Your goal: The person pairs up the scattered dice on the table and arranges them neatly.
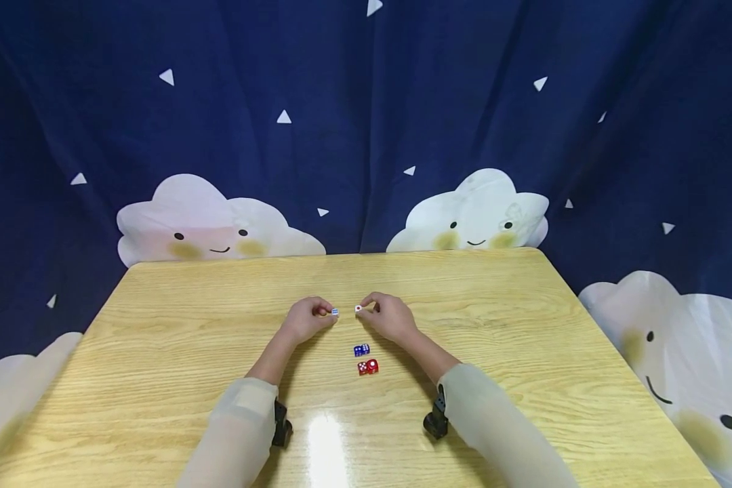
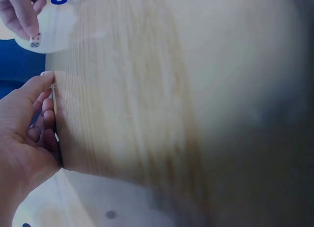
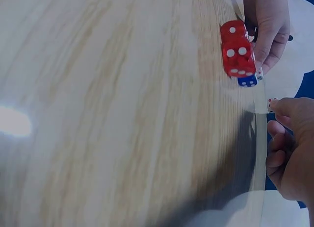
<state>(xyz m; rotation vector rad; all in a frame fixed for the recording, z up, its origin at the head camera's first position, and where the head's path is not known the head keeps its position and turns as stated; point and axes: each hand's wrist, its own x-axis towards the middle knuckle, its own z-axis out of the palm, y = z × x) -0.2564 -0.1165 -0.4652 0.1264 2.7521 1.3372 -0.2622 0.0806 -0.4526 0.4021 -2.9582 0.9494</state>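
Note:
Toward the far part of the wooden table, my left hand pinches a small white die with blue pips on the face seen from above. A short gap away, my right hand holds another white die between thumb and fingers, a red pip showing. Nearer to me sit two blue dice side by side, with two red dice just in front. In the right wrist view the red dice partly cover the blue dice. The left wrist view shows my left hand with its die mostly hidden.
The wooden table spreads to both sides of my arms. Behind it hangs a dark blue curtain printed with clouds and white triangles. Black wrist cameras sit under both sleeves, the right camera close over the tabletop.

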